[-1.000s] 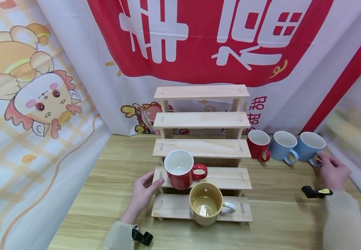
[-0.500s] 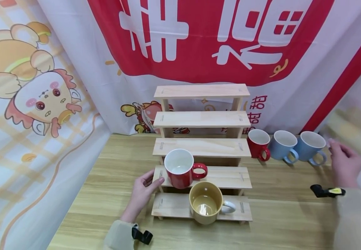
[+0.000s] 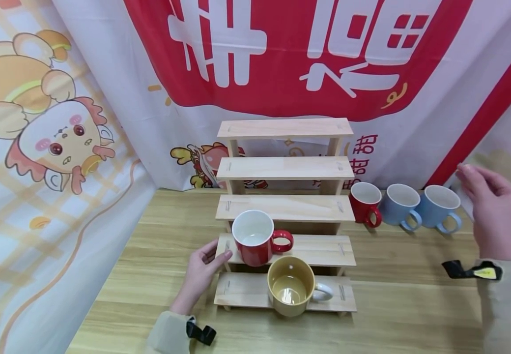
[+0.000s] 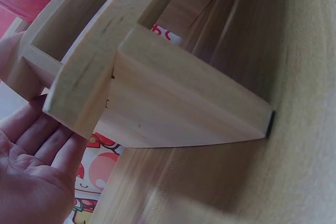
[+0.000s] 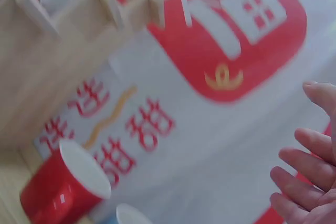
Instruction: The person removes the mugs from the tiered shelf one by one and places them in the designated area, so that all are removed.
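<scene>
My left hand (image 3: 205, 265) holds the left end of a stepped wooden shelf (image 3: 284, 208), the thumb on one side of a step and the fingers on the other. In the left wrist view the fingers (image 4: 39, 132) reach behind the board. A red mug (image 3: 254, 238) with a white inside stands on the second step from the bottom. Below it, a yellow mug (image 3: 292, 286) with a white handle sits on the lowest step. My right hand (image 3: 495, 209) is raised beside the mugs at the right, holding nothing, its fingers (image 5: 304, 166) loosely spread.
Right of the shelf, a red mug (image 3: 365, 202), a light blue mug (image 3: 399, 204) and another blue mug (image 3: 437, 209) stand in a row on the wooden table (image 3: 410, 309). A printed cloth (image 3: 282, 110) hangs behind, with more cloth on both sides.
My right hand has let go of the rightmost blue mug's handle and moved up and to the right. The left hand, shelf and mugs have stayed put.
</scene>
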The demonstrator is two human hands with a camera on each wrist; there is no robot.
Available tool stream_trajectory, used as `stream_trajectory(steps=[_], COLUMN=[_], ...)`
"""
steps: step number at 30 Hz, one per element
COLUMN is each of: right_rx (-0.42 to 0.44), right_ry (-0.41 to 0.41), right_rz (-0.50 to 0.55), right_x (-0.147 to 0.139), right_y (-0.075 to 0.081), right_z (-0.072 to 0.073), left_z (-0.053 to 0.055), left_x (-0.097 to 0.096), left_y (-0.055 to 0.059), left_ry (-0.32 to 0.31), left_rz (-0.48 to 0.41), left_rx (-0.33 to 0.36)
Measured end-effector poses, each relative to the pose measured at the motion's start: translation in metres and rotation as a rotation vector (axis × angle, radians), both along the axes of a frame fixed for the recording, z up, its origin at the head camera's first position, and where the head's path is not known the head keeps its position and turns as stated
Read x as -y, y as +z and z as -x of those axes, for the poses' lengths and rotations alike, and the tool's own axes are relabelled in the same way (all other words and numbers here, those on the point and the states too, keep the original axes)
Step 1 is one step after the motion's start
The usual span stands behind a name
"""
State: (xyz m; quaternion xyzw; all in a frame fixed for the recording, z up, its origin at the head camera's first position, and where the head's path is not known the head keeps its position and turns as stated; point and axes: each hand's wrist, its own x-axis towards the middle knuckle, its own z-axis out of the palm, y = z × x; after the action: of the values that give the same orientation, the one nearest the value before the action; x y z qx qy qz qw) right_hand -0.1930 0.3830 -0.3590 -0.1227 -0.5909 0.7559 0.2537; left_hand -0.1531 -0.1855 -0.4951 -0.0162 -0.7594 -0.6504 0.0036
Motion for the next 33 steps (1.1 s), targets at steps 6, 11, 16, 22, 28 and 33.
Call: stream_trajectory(steps=[6,11,16,22,28,33], right_rx=[-0.032,0.038,0.166,0.067,-0.058,-0.085], right_ry=[0.169,0.285,0.325,0.441,0.56,0.669], right_rz=[-0.134,-0.272,-0.574,-0.688,-0.694,-0.637], right_x=[0.037,0.068,0.103,0.137,0.164,0.182], right_y=[0.018,0.024,0.03,0.03,0.023,0.01], right_z=[-0.01,-0.018,-0.026,-0.036,-0.045,-0.047], left_z=[0.0,-0.001,0.0,0.0,0.001,0.0], left_x=[-0.001,-0.001,-0.002,-0.003,-0.003,-0.003], left_y=[0.001,0.001,0.0,-0.001,-0.002,-0.002], left_ry=[0.002,0.011,0.021,0.029,0.028,0.027], left_rz=[0.001,0.016,0.004,-0.026,-0.025,-0.023], left_rx=[0.002,0.008,-0.004,-0.017,-0.02,-0.015])
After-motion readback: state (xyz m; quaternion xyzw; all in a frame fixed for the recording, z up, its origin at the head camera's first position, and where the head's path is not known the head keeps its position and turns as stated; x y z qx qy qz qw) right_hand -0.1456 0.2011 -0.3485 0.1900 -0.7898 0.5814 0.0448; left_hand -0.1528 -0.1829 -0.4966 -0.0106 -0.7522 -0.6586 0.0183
